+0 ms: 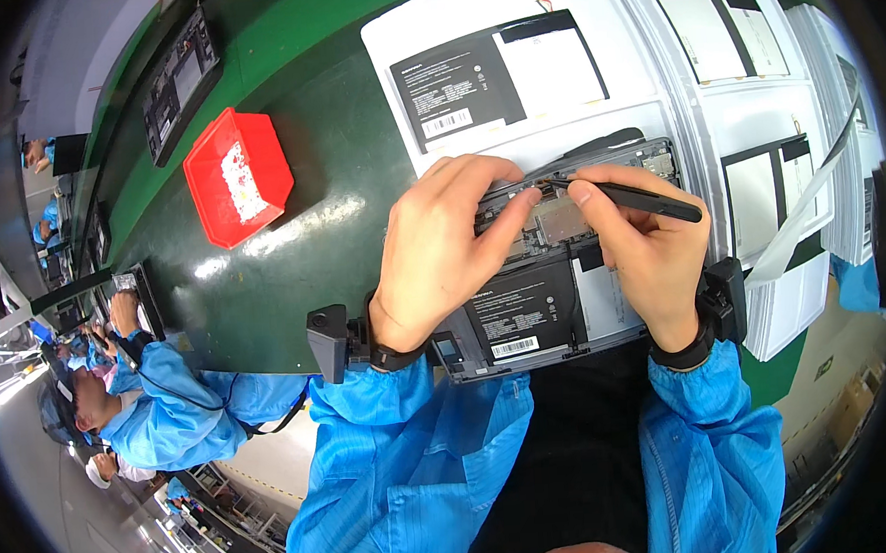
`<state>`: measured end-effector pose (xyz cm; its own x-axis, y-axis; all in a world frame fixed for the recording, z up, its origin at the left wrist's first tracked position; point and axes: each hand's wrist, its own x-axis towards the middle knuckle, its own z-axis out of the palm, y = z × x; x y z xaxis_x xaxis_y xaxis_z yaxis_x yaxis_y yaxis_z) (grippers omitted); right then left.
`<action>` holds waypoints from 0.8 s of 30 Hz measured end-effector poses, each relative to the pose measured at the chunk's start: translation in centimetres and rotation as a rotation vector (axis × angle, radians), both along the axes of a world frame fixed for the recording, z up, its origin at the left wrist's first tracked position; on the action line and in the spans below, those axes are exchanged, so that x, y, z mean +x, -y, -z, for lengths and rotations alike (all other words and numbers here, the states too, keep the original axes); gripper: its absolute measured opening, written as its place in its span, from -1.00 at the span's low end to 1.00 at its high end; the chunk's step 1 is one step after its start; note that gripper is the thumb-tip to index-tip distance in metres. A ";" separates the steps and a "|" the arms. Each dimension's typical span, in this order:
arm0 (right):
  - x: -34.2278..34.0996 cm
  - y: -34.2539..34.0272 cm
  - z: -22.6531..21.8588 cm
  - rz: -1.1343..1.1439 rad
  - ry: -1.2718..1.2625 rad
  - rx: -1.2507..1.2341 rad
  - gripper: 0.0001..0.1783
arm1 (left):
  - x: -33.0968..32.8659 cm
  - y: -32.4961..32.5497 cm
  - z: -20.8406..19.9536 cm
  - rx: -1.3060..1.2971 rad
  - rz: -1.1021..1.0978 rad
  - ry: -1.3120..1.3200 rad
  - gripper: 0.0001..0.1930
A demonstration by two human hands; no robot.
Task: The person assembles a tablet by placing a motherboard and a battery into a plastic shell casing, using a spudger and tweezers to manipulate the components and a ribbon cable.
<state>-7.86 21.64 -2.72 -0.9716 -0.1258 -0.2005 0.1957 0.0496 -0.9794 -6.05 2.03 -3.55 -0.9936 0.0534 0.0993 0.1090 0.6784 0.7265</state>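
Note:
An opened tablet-like device (554,291) lies before me at the table's near edge, its circuit board and black-and-silver battery (515,313) exposed. My right hand (652,255) pinches black tweezers (649,201), whose tip meets the board near its far edge. From the left, my left hand (446,241) bends over the same board. Its thumb and forefinger are drawn together close to the tweezer tip; whatever lies between them is too small to make out. A dark strip-like part (597,146) shows behind the device's far edge.
White foam trays (643,86) holding batteries (498,73) stand beyond and to the right. A red bin (209,204) with small white pieces sits left on the green table (334,292). Another opened device (182,85) lies far left. A co-worker in blue (169,406) works at left.

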 end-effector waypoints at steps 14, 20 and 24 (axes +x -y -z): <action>-0.8 0.4 0.4 -0.017 0.009 0.070 -0.84 | -3.8 1.7 -1.9 0.016 0.141 0.392 -0.82; -1.1 0.5 0.9 0.013 -0.030 0.098 -0.83 | -1.8 0.4 -1.0 -0.110 0.158 0.019 -0.85; -0.9 0.4 1.2 -0.005 -0.046 0.110 -0.81 | 1.0 -0.5 -0.1 -0.384 0.204 -0.273 -0.68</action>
<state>-8.71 21.29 -3.92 -0.9794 -0.1104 -0.1690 0.1505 0.1581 -0.9759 -5.10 2.55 -3.44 -0.9000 0.3267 0.2887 0.4176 0.8361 0.3558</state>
